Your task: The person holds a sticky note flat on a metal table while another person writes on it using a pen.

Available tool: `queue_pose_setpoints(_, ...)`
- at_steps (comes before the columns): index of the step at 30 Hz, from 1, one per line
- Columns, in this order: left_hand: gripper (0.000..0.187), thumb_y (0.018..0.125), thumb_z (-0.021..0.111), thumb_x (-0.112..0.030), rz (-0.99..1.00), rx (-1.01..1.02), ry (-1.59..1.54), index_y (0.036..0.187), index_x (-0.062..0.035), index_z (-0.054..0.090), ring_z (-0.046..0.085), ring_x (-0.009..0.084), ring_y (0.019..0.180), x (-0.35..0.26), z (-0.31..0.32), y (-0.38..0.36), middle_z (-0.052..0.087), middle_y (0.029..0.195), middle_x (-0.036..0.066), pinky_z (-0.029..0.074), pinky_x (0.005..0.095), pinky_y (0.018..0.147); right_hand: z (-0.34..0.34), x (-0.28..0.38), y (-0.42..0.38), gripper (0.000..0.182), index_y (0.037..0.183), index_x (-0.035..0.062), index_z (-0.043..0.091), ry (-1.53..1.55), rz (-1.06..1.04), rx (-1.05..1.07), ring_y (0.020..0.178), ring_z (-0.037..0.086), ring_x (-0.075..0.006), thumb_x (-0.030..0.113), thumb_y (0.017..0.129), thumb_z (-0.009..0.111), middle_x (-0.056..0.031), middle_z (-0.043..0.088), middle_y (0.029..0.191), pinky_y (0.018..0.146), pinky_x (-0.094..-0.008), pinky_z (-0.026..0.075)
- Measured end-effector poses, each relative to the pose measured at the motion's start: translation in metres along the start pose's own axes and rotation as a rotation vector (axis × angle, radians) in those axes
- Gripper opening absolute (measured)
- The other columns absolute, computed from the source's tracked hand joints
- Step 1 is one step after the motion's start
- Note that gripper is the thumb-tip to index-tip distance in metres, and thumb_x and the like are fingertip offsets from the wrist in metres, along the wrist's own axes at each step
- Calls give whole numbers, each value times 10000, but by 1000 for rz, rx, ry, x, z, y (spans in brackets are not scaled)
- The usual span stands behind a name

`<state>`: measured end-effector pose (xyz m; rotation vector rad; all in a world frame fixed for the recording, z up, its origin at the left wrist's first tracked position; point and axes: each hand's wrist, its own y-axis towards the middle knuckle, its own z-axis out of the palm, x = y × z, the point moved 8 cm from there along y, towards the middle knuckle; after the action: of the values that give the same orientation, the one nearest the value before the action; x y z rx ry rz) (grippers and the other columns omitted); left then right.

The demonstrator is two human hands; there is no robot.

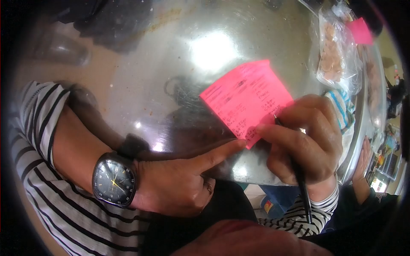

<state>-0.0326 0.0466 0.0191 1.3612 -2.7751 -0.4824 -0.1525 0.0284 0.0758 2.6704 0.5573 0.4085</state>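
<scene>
A pink sticky note (232, 94) covered in dark handwriting lies on the shiny metal table, its lower corner towards me. My right hand (305, 138) grips a dark pen (302, 190) over the note's right side, with the tip near the written lines. The index finger of my left hand (179, 183) is stretched out and touches the note's lower corner. Its other fingers are curled and partly hidden, and I see nothing held in them. A black watch (114, 179) is on my left wrist.
The metal table (171, 38) reflects bright light. At the right lie a clear plastic bag (333, 51) of brownish pieces, another pink note (360, 31) and a white-and-blue cloth (341, 106). Another person's hand (364, 160) rests near the right edge. Dark items (115, 21) are at the upper left.
</scene>
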Motion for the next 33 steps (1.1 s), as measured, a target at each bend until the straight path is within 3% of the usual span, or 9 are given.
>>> queue_pose_setpoints(3, 145, 665, 516, -73, 33, 28, 13, 531, -19, 529, 465, 122, 468, -2, 3, 0, 289, 485, -17, 287, 667, 1011, 0, 1, -3, 177, 886, 25, 609, 37, 33, 46, 667, 537, -198, 112, 734, 636, -93, 555, 749, 554, -302, 411)
queue_pose_setpoints(5, 150, 672, 514, -75, 51, 49, 20, 536, -16, 534, 481, 134, 488, -4, 4, 1, 295, 485, -14, 286, 671, 1009, -4, -7, -9, 224, 967, 10, 524, 299, 160, -51, 618, 518, -177, 59, 777, 632, -119, 567, 724, 539, -279, 396)
queue_pose_setpoints(7, 174, 652, 510, -36, -13, 47, -88, 626, 59, 653, 615, 241, 677, 0, 1, 1, 475, 474, 70, 262, 629, 1048, -4, -4, -5, 276, 965, 34, 452, 272, 151, 36, 567, 490, -144, 40, 774, 652, -123, 570, 713, 523, -259, 377)
queue_pose_setpoints(10, 172, 630, 512, -39, -42, 57, -116, 616, 62, 650, 625, 269, 710, 1, 3, 0, 480, 474, 79, 271, 621, 1047, -5, -20, -16, 260, 870, 65, 442, 479, 408, -117, 540, 463, -103, 55, 764, 679, -84, 551, 725, 497, -230, 337)
queue_pose_setpoints(13, 176, 617, 509, -40, -38, 64, -149, 614, 66, 649, 626, 279, 724, 0, 5, 0, 480, 474, 86, 278, 613, 1048, -5, -21, -14, 231, 847, 64, 459, 475, 391, -129, 536, 456, -101, 52, 767, 675, -67, 530, 701, 487, -217, 318)
queue_pose_setpoints(18, 180, 624, 503, -42, -42, 64, -115, 617, 58, 652, 623, 264, 711, -1, 6, 1, 471, 473, 76, 275, 612, 1050, -1, -14, -11, 201, 850, 51, 492, 577, 243, -58, 569, 504, -122, 43, 763, 673, -65, 502, 681, 497, -216, 394)
queue_pose_setpoints(21, 190, 634, 495, -47, -45, 66, -107, 631, 43, 662, 609, 241, 677, 4, 2, -6, 453, 470, 64, 269, 613, 1053, 12, -19, -8, 188, 840, 45, 500, 665, 442, -55, 577, 525, -135, 45, 762, 671, -88, 520, 701, 495, -219, 427)
queue_pose_setpoints(23, 197, 640, 491, -51, -25, 96, -89, 639, 36, 668, 600, 231, 659, 2, 5, -7, 443, 468, 58, 266, 612, 1055, 13, -15, -9, 183, 809, 39, 501, 757, 281, -161, 542, 521, -140, 55, 761, 677, -109, 547, 691, 472, -224, 423)
queue_pose_setpoints(33, 215, 647, 483, -71, -27, 89, -78, 655, 17, 679, 588, 213, 634, 2, 6, -8, 432, 458, 51, 241, 636, 1052, 14, -13, 0, 201, 751, 26, 522, 642, 133, -48, 424, 472, -129, 70, 689, 708, -101, 534, 572, 359, -246, 321)
